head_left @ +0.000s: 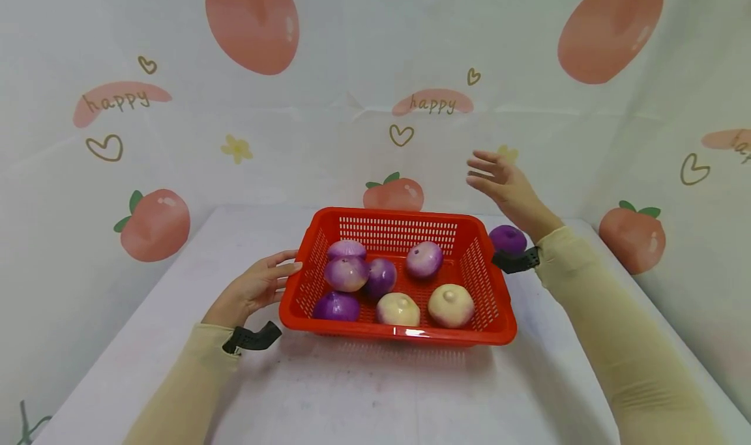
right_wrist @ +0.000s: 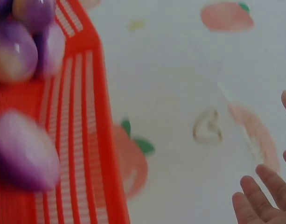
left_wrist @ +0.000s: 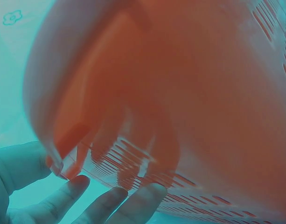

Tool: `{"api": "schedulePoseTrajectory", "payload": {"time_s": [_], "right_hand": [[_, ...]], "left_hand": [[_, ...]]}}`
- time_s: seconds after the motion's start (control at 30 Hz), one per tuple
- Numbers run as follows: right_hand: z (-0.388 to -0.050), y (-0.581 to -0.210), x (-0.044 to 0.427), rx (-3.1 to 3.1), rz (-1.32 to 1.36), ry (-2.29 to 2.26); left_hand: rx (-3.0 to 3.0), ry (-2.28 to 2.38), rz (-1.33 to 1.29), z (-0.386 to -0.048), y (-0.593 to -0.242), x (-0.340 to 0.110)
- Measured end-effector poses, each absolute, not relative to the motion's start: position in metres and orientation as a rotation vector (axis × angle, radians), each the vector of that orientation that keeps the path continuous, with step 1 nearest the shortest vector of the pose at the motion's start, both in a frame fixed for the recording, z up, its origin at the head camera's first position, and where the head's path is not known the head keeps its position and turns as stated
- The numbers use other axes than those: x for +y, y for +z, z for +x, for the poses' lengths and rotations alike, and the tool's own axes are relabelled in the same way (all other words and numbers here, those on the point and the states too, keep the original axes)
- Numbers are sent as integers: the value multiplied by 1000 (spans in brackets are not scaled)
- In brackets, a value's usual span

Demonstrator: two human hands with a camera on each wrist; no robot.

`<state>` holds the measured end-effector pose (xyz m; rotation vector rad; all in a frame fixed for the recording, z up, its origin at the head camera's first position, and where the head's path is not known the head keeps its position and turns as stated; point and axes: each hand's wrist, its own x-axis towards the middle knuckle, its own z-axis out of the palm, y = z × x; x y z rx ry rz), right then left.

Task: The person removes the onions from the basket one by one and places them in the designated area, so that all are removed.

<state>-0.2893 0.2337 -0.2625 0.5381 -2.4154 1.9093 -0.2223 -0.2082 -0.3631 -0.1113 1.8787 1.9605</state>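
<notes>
A red plastic basket (head_left: 405, 331) with slotted walls holds several onions. Purple ones such as the onion (head_left: 347, 273) crowd its left side, a pinkish-purple onion (head_left: 424, 260) lies at the back, and two pale onions, one of them at the front right (head_left: 450, 305), show their knobbed ends. My left hand (head_left: 258, 285) grips the basket's left rim, thumb at the edge and fingertips (left_wrist: 154, 189) against the outer wall. Raised above the back right corner, my right hand (head_left: 507, 187) has its fingers extended and holds nothing.
Outside the basket's right wall lies another purple onion (head_left: 508, 240), partly behind the right wrist's black camera mount (head_left: 516, 260). The white table (head_left: 375, 399) backs onto a hanging cloth (head_left: 328, 126) printed with fruit and hearts.
</notes>
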Motion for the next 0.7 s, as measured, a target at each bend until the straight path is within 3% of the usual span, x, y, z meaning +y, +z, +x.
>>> {"api": "schedulePoseTrajectory", "payload": {"time_s": [0.33,0.7], "right_hand": [[-284,-278,142,-2455,899,2017],[-278,-322,84,-2813,1158,1792]], "left_hand": [[1872,1965,-105,-221,-362,-207],[1857,1969,-99,-221,-361,-209]]}}
